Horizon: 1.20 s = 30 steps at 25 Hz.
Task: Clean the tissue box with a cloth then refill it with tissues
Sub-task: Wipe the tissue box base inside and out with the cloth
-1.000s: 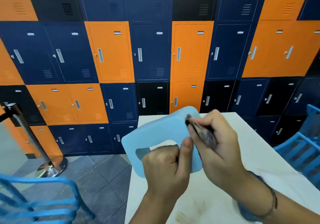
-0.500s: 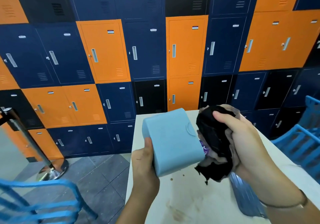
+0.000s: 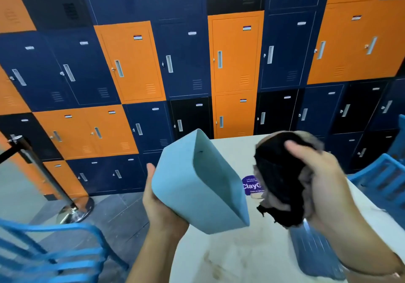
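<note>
"ClayC" on purple sticker [image 3: 251,186]

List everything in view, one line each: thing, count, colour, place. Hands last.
tissue box: one, light blue, held tilted above the table's near-left corner
cloth: one, black, bunched up to the right of the box
table: one, off-white and stained, in front of the person
sticker: one, purple, on the table behind the box
packet: one, blue striped, on the table under the right forearm
lockers: many, orange, navy and black, covering the wall
barrier post: one, metal, on the floor at left
chairs: two, blue, lower left and right edge
left hand: holds the box from below
right hand: grips the cloth
</note>
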Motion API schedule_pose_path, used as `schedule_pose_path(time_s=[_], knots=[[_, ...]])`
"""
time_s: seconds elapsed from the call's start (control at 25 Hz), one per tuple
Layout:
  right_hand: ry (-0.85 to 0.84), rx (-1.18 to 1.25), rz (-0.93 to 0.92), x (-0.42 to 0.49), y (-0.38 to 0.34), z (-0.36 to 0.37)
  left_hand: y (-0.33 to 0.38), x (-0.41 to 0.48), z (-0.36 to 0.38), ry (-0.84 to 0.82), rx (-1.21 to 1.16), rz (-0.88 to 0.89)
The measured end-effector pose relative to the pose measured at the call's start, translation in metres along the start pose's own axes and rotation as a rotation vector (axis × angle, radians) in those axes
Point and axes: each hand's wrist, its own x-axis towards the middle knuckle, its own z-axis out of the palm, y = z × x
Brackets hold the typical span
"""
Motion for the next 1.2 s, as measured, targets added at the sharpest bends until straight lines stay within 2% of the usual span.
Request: schedule_pose_path(time_s=[0.08, 0.16, 0.28, 0.36, 0.44, 0.48, 0.56, 0.6, 0.64, 0.68, 0.72, 0.8, 0.84, 0.88, 0.96, 1.0, 1.04, 1.08, 1.16, 1.2], knots=[[0.027, 0.142, -0.05, -0.001, -0.007, -0.01, 0.003, 0.004, -0.004, -0.043, -0.1, -0.006], [0.041, 0.014, -0.149, -0.005, -0.01, -0.014, -0.002, 0.012, -0.014, -0.144, -0.136, 0.016], [0.11, -0.45, -0.455, -0.006, -0.006, -0.017, -0.003, 0.013, -0.015, -0.262, -0.058, 0.013], [-0.012, -0.79, -0.804, 0.003, 0.003, -0.019, -0.007, 0.018, -0.014, -0.226, -0.018, -0.048], [-0.222, -1.14, -1.155, 0.023, 0.022, -0.02, -0.016, 0.019, -0.011, -0.22, -0.064, -0.112], [-0.314, -1.274, -1.286, 0.038, 0.034, -0.018, -0.022, 0.014, -0.003, -0.308, -0.135, -0.146], [-0.32, -1.501, -1.435, 0.066, 0.052, -0.007, -0.021, 0.002, 0.004, -0.207, -0.056, -0.111], [-0.294, -1.575, -1.443, 0.079, 0.059, -0.004, -0.02, -0.004, 0.011, -0.199, 0.005, -0.078], [-0.292, -1.625, -1.429, 0.089, 0.064, -0.005, -0.028, 0.001, 0.012, -0.274, 0.035, -0.068], [-0.331, -1.668, -1.415, 0.095, 0.07, -0.011, -0.026, 0.004, 0.01, -0.267, 0.004, -0.202], [-0.413, -1.717, -1.395, 0.096, 0.076, -0.02, -0.025, 0.006, 0.006, -0.199, 0.048, -0.2], [-0.606, -1.787, -1.368, 0.091, 0.081, -0.027, -0.02, 0.008, 0.003, -0.196, 0.021, -0.194], [-0.647, -1.797, -1.37, 0.09, 0.078, -0.023, -0.018, 0.007, 0.004, -0.181, 0.012, -0.193], [-0.632, -1.788, -1.354, 0.095, 0.074, -0.019, -0.019, 0.009, 0.002, -0.155, 0.011, -0.201], [-0.478, -1.706, -1.31, 0.11, 0.063, -0.009, -0.021, 0.008, 0.003, -0.15, 0.019, -0.26], [-0.484, -1.685, -1.274, 0.111, 0.059, -0.005, -0.02, 0.007, 0.003, -0.163, 0.012, -0.266], [-0.557, -1.703, -1.266, 0.111, 0.062, -0.006, -0.016, 0.008, 0.002, -0.188, -0.004, -0.275], [-0.721, -1.746, -1.18, 0.106, 0.067, -0.009, -0.011, 0.006, 0.002, -0.211, -0.017, -0.275], [-0.994, -1.827, -0.905, 0.089, 0.072, -0.012, -0.005, 0.014, -0.006, -0.17, -0.044, -0.251], [-1.008, -1.841, -0.895, 0.086, 0.07, -0.011, -0.004, 0.017, -0.009, -0.212, -0.075, -0.222]])
